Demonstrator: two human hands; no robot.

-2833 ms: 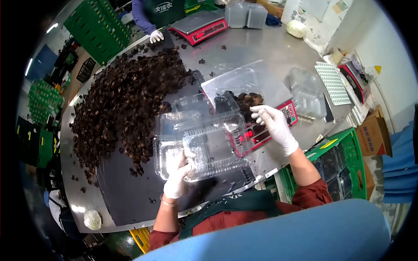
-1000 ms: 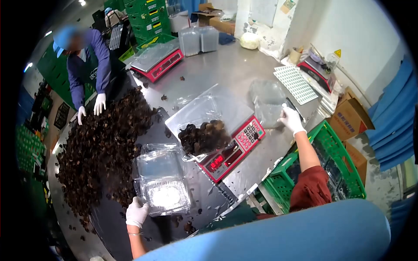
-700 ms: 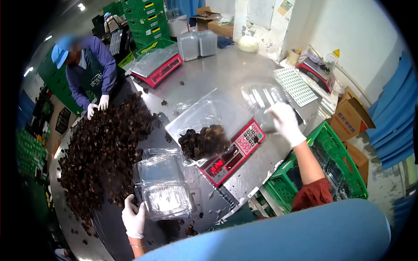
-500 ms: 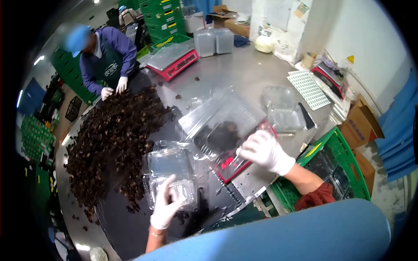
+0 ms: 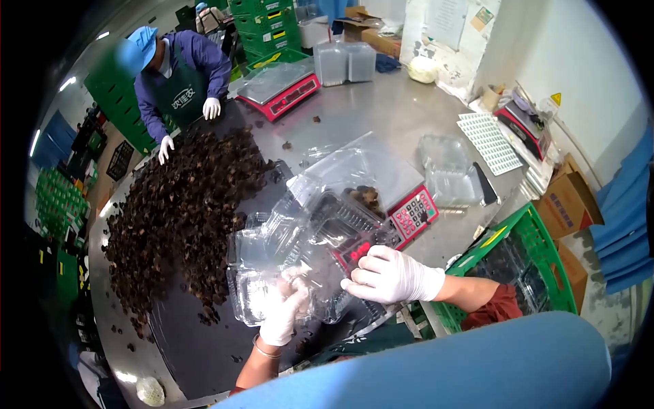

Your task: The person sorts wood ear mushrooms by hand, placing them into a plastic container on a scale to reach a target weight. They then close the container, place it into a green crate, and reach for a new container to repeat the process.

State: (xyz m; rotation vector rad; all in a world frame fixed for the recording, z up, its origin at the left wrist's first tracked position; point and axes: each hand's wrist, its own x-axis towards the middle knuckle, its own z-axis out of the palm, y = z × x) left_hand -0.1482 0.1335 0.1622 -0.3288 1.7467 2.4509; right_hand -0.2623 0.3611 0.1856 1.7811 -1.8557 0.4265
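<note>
My left hand (image 5: 285, 315), in a white glove, has its thumb and fingers curled at the near end of clear plastic clamshell boxes (image 5: 248, 293); its fingertips are blurred. My right hand (image 5: 395, 276), also gloved, is closed at the near edge of an opened clear clamshell box (image 5: 344, 218). That box tilts over a red scale (image 5: 411, 221) with a lit display, partly hiding it. Dark brown mushroom-like pieces (image 5: 366, 198) show at the box's far side. A large heap of such pieces (image 5: 184, 218) lies to the left on the table.
Across the table (image 5: 388, 109) a co-worker (image 5: 180, 82) in white gloves stands at the heap. A second red scale (image 5: 286, 95), stacked clear boxes (image 5: 344, 63), an open clamshell (image 5: 446, 170) and label sheets (image 5: 489, 143) lie around. A green crate (image 5: 545, 252) stands at right.
My right hand has moved left and nearer me, off the scale's right side, and the clamshell has shifted with it. My left hand has moved right. The co-worker's hands have spread apart.
</note>
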